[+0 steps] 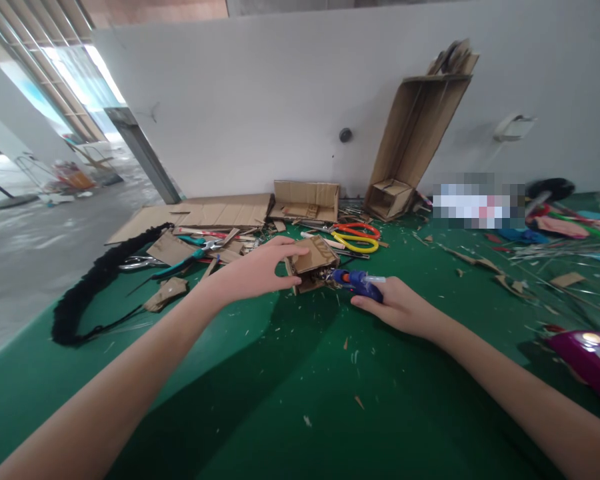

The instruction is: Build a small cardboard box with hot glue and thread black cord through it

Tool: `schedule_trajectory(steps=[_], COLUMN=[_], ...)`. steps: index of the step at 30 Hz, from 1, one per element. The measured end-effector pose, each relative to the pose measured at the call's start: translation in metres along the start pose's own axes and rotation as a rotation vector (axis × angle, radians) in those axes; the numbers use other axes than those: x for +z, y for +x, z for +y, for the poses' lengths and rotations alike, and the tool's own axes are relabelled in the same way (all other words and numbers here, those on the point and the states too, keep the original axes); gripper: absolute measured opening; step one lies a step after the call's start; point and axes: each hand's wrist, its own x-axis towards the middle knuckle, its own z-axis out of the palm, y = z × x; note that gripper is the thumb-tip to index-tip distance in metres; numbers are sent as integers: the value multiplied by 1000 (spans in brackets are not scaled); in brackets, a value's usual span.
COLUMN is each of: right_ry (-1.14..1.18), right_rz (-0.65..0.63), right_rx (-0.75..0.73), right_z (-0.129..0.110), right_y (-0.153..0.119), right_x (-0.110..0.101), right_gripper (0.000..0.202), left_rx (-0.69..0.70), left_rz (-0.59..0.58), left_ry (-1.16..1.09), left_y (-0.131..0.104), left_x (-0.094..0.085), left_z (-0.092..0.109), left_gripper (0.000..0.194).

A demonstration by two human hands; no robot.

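Observation:
A small cardboard box (316,255) is held by my left hand (260,268), thumb low at its left edge and fingers over its top. My right hand (401,305) is wrapped round a blue glue gun (363,285), with a clear glue stick poking out of its back. The gun's nozzle points left at the box's right side, close to some dark, tangled material. Whether the nozzle touches it is too small to tell. Just behind the box lie scissors with orange and yellow handles (356,241).
Teal-handled pliers (180,267), a black fuzzy band (85,293) and cardboard scraps lie left on the green table (260,407). A tall cardboard structure (420,127) leans on the white wall (255,100). A magenta object (587,360) sits at the right.

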Motion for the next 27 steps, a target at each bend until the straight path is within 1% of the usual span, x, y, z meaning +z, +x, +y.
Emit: schedule_trajectory(steps=[3, 5, 11, 15, 17, 20, 22, 23, 24, 25, 26, 27], right_ry=[-14, -23, -12, 2, 4, 14, 14, 12, 13, 15, 18, 19], right_rz=[36, 39, -7, -41, -41, -28, -16, -14, -15, -18, -20, -20], right_rx=[32, 46, -2, -7, 6, 41, 60, 64, 63, 60, 58, 59], right_z=[-2, -3, 2, 3, 3, 1, -1, -1, -2, -2, -3, -2], right_y=[3, 4, 4, 1, -1, -1, 0, 1, 1, 2, 2, 2], right_x=[4, 5, 0, -3, -4, -2, -1, -1, 0, 0, 0, 0], right_gripper=[37, 39, 40, 40, 39, 38, 38, 38, 38, 38, 38, 39], left_rx=[-29, -25, -5, 25, 10, -37, -60, -69, -81, -97, -115, -167], left_rz=[-13, -5, 28, 25, 10, -8, 29, 51, 67, 68, 36, 8], left_ry=[-8, -12, 34, 91, 132, 186, 230, 255, 278, 294, 309, 319], left_y=[0, -1, 0, 0, -3, -10, -19, -25, -32, -39, -48, -57], left_x=[0, 1, 5, 2, 2, 4, 5, 3, 0, -5, -11, -19], left_z=[1, 1, -2, -2, 2, 10, 11, 8, 3, -6, -17, -30], left_gripper=[58, 58, 56, 56, 56, 65, 72, 73, 70, 61, 52, 43])
